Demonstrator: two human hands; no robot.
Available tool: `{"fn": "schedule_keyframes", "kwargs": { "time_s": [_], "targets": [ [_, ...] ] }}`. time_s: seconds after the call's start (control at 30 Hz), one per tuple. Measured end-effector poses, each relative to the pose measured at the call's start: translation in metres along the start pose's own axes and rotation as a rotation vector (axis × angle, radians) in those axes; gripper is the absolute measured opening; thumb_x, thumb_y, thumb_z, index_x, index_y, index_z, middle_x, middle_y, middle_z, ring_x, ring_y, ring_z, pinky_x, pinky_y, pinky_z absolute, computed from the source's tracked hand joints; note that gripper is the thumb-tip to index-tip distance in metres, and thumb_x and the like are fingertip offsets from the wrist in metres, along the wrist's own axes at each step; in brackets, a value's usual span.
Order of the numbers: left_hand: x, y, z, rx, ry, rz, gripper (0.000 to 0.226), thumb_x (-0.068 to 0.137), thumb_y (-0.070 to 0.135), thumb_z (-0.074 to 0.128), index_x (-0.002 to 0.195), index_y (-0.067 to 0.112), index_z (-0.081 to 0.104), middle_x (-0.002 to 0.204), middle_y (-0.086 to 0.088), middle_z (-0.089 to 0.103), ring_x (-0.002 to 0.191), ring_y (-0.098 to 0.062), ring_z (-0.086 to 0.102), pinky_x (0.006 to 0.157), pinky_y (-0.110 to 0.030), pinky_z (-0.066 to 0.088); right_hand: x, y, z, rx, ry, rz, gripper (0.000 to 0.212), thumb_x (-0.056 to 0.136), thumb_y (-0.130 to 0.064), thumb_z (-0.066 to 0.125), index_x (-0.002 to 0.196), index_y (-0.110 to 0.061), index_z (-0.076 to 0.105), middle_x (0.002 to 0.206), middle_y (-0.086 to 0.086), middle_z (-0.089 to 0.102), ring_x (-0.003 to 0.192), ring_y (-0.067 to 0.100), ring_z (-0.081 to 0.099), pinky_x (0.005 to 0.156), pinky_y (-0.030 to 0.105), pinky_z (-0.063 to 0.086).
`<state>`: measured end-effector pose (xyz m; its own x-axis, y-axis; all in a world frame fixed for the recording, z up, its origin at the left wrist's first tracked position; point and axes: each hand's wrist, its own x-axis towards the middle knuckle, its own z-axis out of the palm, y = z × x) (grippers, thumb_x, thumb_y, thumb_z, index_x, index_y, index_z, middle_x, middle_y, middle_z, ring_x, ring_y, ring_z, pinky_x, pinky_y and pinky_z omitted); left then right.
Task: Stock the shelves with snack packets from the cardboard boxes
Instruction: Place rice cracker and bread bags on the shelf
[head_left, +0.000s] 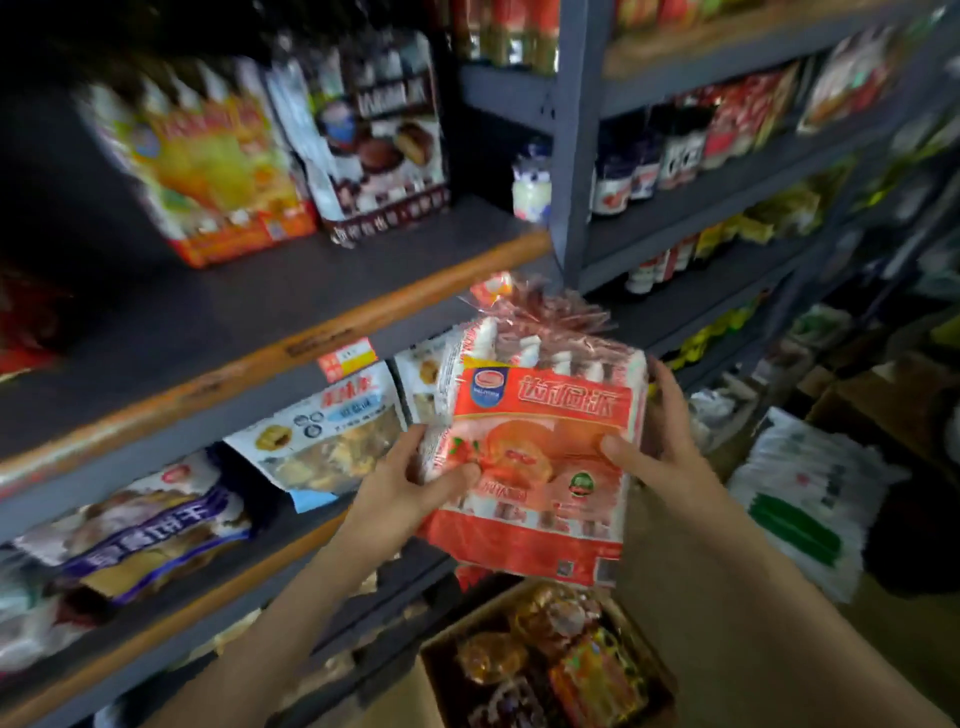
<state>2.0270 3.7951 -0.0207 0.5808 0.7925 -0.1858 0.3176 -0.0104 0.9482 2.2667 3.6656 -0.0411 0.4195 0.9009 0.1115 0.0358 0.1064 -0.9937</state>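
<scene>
- I see the snack packet (540, 441) between both hands: the left hand (410, 478) grips its left edge, the right hand (660, 441) its right edge.
- Directly below the snack packet stands the cardboard box (467, 621), with packets in it.
- Up and left of it runs a shelf board (260, 322) with two tall bags (384, 140) standing on it.
- Left of it, flat packets (322, 436) lie on a lower shelf.
- Above it rises the upright post (576, 156).
</scene>
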Motion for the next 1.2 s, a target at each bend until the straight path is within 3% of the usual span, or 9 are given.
{"fn": "schedule_keyframes", "kwargs": {
  "time_s": [0.17,0.3,0.43,0.53,0.6,0.77,0.9,1.03,1.2],
  "targets": [
    [-0.034,0.042,-0.032,0.033,0.067,0.253,0.061,0.058,0.06,0.079,0.113,0.053,0.054,0.114,0.012,0.068,0.105,-0.011,0.065,0.089,-0.045,0.053,-0.007,-0.069,0.023,-0.019,-0.105,-0.255,0.089,0.076,-0.031,0.073,0.142,-0.049,0.016,0.131,-0.01,0.052,0.109,0.006,0.062,0.075,0.025,0.056],
    [-0.049,0.067,-0.068,0.502,0.378,0.521,0.074,0.054,0.076,0.067,0.117,0.043,0.046,0.105,0.011,0.06,0.103,-0.007,0.054,0.085,-0.028,0.046,0.004,-0.108,0.045,-0.191,-0.166,-0.456,0.099,0.068,-0.04,0.082,0.129,-0.074,0.011,0.142,-0.022,0.033,0.113,-0.005,0.054,0.085,0.013,0.049],
    [-0.05,0.085,-0.1,0.847,0.647,0.697,0.086,0.063,0.064,0.064,0.133,0.022,0.036,0.097,-0.003,0.057,0.09,-0.016,0.047,0.066,-0.03,0.047,0.037,-0.133,0.072,-0.492,-0.124,-0.656,0.095,0.074,-0.033,0.073,0.144,-0.008,0.015,0.131,-0.056,0.003,0.111,-0.033,0.03,0.093,-0.002,0.032],
    [-0.047,0.086,-0.124,0.914,0.746,0.719,0.079,0.065,0.041,0.082,0.127,0.002,0.052,0.101,-0.01,0.059,0.088,-0.016,0.039,0.064,-0.035,0.052,0.061,-0.144,0.098,-0.527,-0.123,-0.633,0.094,0.079,-0.051,0.067,0.141,0.001,0.019,0.146,-0.009,0.022,0.115,-0.025,0.036,0.103,0.028,0.042],
    [-0.046,0.087,-0.14,0.937,0.829,0.747,0.071,0.065,0.029,0.085,0.121,-0.002,0.056,0.101,-0.009,0.06,0.085,-0.016,0.037,0.062,-0.03,0.046,0.071,-0.148,0.117,-0.515,-0.107,-0.599,0.087,0.082,-0.032,0.07,0.142,-0.009,0.011,0.136,0.013,0.038,0.1,-0.024,0.045,0.093,0.01,0.042],
    [-0.042,0.088,-0.177,0.843,0.805,0.63,0.067,0.08,0.026,0.073,0.137,0.004,0.045,0.124,-0.01,0.055,0.103,-0.023,0.042,0.085,-0.032,0.04,0.096,-0.158,0.166,-0.46,-0.106,-0.68,0.075,0.085,-0.015,0.069,0.138,-0.025,0.017,0.13,-0.015,0.034,0.101,-0.025,0.042,0.084,-0.003,0.033],
    [-0.038,0.086,-0.21,0.808,0.628,0.452,0.073,0.083,0.034,0.073,0.143,0.015,0.035,0.132,-0.004,0.053,0.12,-0.023,0.046,0.093,-0.03,0.039,0.125,-0.157,0.198,-0.484,-0.227,-0.606,0.097,0.079,-0.002,0.075,0.147,-0.027,0.011,0.127,-0.044,0.02,0.117,-0.011,0.035,0.09,-0.005,0.028],
    [-0.027,0.081,-0.232,0.748,0.613,0.3,0.073,0.087,0.037,0.068,0.145,0.016,0.029,0.117,-0.005,0.063,0.1,-0.022,0.06,0.074,-0.029,0.045,0.15,-0.155,0.229,-0.496,-0.275,-0.465,0.101,0.085,-0.004,0.069,0.151,-0.027,-0.004,0.15,-0.011,0.024,0.133,0.005,0.032,0.102,0.015,0.028],
    [0.002,0.085,-0.248,0.712,0.654,0.199,0.063,0.095,0.039,0.057,0.14,0.006,0.029,0.112,-0.013,0.065,0.094,-0.028,0.064,0.078,-0.043,0.053,0.172,-0.15,0.27,-0.599,-0.126,-0.511,0.103,0.086,-0.01,0.069,0.152,-0.022,-0.01,0.16,0.008,0.006,0.146,0.024,0.013,0.117,0.043,0.021]
  ]
}}
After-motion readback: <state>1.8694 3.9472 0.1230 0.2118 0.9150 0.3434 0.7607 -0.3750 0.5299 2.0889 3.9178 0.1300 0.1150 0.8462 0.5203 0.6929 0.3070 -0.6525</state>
